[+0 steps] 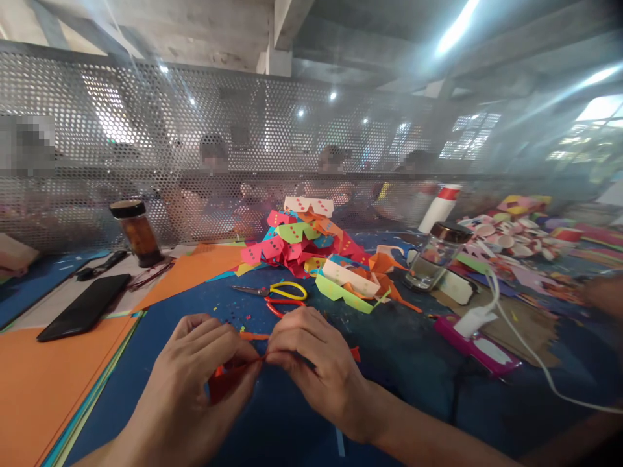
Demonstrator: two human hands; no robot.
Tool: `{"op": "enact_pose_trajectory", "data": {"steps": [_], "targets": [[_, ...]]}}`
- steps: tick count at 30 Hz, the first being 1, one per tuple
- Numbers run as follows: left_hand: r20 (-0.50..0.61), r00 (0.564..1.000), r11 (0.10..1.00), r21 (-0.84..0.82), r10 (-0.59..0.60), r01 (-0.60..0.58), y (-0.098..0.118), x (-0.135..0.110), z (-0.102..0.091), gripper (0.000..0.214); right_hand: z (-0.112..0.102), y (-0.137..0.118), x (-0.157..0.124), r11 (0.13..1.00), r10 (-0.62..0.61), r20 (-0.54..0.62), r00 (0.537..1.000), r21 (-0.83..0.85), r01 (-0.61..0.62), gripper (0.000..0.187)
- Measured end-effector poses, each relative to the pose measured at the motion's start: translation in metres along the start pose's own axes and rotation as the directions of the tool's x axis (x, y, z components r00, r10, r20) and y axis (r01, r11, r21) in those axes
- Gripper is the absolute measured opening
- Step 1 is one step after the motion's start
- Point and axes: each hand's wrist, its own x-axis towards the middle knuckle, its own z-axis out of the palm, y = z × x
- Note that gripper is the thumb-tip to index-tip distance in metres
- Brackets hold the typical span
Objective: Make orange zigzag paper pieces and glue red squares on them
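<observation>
My left hand (195,376) and my right hand (324,373) meet low in the middle of the head view, over the blue tabletop (292,431). Both are closed, thumbs and forefingers pinching an orange-red piece of paper (228,381). Part of this paper shows under my left fingers, and a small end sticks out past my right hand; the rest is hidden. Just beyond my hands lies a pair of scissors (280,292) with yellow and red handles. Behind them is a heap of paper glasses (292,250) in pink, green, orange and white, marked with small dots.
At left are stacked coloured sheets (53,389), a black phone (85,306) and a dark-lidded bottle (137,237). A glass jar (433,259), a magenta case (477,347) with a white cable, and paper scraps stand right. A perforated metal screen (272,143) runs behind; people sit beyond.
</observation>
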Motion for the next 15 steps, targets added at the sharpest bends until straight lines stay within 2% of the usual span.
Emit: {"op": "enact_pose_trajectory", "data": {"steps": [2, 3, 5, 7, 11, 15], "targets": [[0.024, 0.99, 0.984, -0.111, -0.137, 0.139, -0.002, 0.001, -0.004, 0.012, 0.0, 0.0, 0.0, 1.0, -0.026, -0.016, 1.0, -0.007, 0.026, 0.007], [0.048, 0.972, 0.959, -0.159, -0.229, 0.234, -0.005, 0.003, -0.007, 0.018, 0.0, 0.0, 0.0, 0.999, -0.035, -0.027, 0.999, -0.007, 0.035, 0.006], [0.124, 0.909, 0.882, -0.22, -0.398, 0.416, -0.016, 0.009, -0.013, 0.031, -0.001, 0.0, 0.001, 0.999, -0.048, -0.052, 0.998, 0.0, 0.048, 0.004], [0.234, 0.85, 0.827, -0.217, -0.472, 0.518, -0.033, 0.017, -0.017, 0.04, -0.002, -0.001, 0.002, 0.999, -0.053, -0.075, 0.996, 0.005, 0.054, 0.005], [0.435, 0.771, 0.806, -0.151, -0.466, 0.572, -0.065, 0.028, -0.009, 0.046, -0.004, -0.004, 0.005, 0.997, -0.076, -0.124, 0.989, 0.003, 0.077, 0.009], [0.516, 0.742, 0.798, -0.171, -0.427, 0.578, -0.078, 0.026, 0.005, 0.045, -0.007, -0.005, 0.006, 0.995, -0.095, -0.153, 0.984, 0.005, 0.097, 0.01]]}}
